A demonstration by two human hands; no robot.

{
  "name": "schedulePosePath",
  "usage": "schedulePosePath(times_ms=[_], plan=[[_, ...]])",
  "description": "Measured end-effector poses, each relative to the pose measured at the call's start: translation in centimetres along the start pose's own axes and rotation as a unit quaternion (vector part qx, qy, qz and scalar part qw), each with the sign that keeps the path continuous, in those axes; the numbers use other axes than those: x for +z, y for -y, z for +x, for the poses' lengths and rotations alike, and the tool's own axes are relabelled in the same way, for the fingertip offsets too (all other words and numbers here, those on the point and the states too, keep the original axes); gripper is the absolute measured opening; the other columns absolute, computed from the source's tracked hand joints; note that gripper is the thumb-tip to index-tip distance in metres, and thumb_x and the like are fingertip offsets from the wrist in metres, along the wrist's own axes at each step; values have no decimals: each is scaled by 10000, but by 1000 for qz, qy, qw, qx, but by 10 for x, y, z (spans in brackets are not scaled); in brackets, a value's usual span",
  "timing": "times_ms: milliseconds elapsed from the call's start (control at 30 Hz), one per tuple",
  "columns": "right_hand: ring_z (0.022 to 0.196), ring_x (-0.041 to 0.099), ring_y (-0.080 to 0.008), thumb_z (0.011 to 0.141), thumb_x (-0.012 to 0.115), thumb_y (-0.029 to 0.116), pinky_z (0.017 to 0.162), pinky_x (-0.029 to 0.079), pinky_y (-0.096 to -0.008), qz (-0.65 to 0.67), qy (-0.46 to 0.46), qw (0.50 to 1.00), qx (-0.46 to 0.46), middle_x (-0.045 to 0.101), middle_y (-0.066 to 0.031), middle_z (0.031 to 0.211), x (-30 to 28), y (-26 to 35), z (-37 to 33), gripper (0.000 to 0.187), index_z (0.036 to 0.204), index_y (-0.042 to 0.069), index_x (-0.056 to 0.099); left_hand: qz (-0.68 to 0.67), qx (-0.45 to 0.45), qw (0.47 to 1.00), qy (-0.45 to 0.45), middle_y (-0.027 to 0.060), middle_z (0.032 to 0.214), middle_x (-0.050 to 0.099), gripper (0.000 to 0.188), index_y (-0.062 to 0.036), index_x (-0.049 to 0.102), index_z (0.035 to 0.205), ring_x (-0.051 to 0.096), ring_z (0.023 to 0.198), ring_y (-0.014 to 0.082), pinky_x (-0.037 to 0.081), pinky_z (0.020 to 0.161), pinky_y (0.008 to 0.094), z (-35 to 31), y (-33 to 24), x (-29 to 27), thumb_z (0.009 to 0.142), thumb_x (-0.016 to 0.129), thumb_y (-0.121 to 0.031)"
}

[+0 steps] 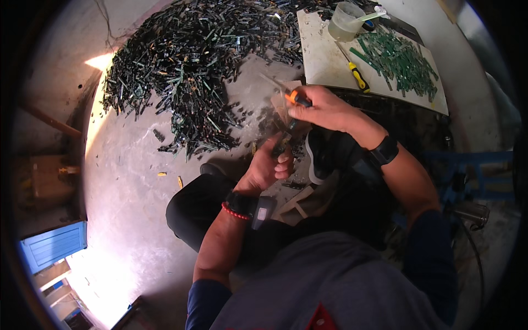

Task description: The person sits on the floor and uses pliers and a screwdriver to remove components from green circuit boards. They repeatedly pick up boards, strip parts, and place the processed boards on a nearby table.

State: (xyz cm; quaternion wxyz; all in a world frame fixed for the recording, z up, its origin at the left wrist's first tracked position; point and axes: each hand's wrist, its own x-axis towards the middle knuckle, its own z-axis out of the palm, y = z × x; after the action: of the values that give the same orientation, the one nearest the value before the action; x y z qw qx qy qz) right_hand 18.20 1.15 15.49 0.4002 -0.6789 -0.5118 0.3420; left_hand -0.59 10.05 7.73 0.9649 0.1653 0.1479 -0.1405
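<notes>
My right hand (324,109) is closed around an orange-and-black handled tool (297,98). Its pale, thin blade points up and to the left, smeared by motion, so I cannot tell the exact kind. Just below and to the left, my left hand (266,168) has its fingers curled round a small dark strip (287,135), which sticks up from the grip. Both hands are close together over the floor in front of my lap. Beneath them lies a brownish flat piece (281,105), partly hidden by the right hand and the tool.
A big heap of dark strips (187,71) spreads over the floor ahead. To the right, a pale board (324,66) carries green strips (399,63), a yellow-and-black screwdriver (358,77) and a cloudy plastic cup (345,23). A blue stool (473,162) stands at far right.
</notes>
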Motion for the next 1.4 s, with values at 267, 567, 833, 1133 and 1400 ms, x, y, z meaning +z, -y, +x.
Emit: schedulePosePath(times_ms=[267, 567, 833, 1133, 1400], plan=[[643, 424, -97, 792, 605, 157, 612, 394, -261, -26, 39, 996, 71, 477, 1, 710, 4, 11, -20, 163, 840, 13, 544, 18, -36, 998, -40, -6, 510, 350, 602, -82, 431, 623, 292, 420, 109, 229, 389, 234, -5, 4, 1, 918, 294, -588], [619, 456, -73, 841, 577, 93, 567, 407, -223, 184, -21, 970, 159, 494, 6, 710, 19, 1, -51, 85, 851, 25, 528, -1, -5, 999, -34, 17, 563, 415, 780, -62, 549, 807, 344, 462, 147, 269, 417, 266, -10, -4, 18, 824, 215, -766], [614, 496, -91, 861, 599, 109, 571, 442, -231, 323, -143, 920, 171, 509, -8, 707, 26, 3, -58, 101, 868, 34, 530, -50, 84, 965, -242, 45, 545, 445, 822, -48, 562, 738, 390, 467, 180, 301, 431, 271, -1, -16, 21, 829, 170, -765], [649, 539, -109, 883, 585, 146, 566, 475, -257, 414, -207, 846, 265, 552, -29, 761, 94, -11, -50, 105, 884, 56, 530, 103, 180, 941, -266, 90, 571, 525, 819, -21, 551, 671, 452, 467, 190, 355, 444, 276, 4, -9, 1, 853, 191, -733], [620, 543, -100, 889, 556, 133, 534, 452, -236, 464, -133, 839, 250, 557, -28, 759, 119, 5, -48, 97, 928, 55, 513, 157, 235, 923, -261, 75, 517, 503, 824, -33, 550, 621, 449, 443, 170, 360, 434, 281, -4, -18, 18, 873, 148, -706]])
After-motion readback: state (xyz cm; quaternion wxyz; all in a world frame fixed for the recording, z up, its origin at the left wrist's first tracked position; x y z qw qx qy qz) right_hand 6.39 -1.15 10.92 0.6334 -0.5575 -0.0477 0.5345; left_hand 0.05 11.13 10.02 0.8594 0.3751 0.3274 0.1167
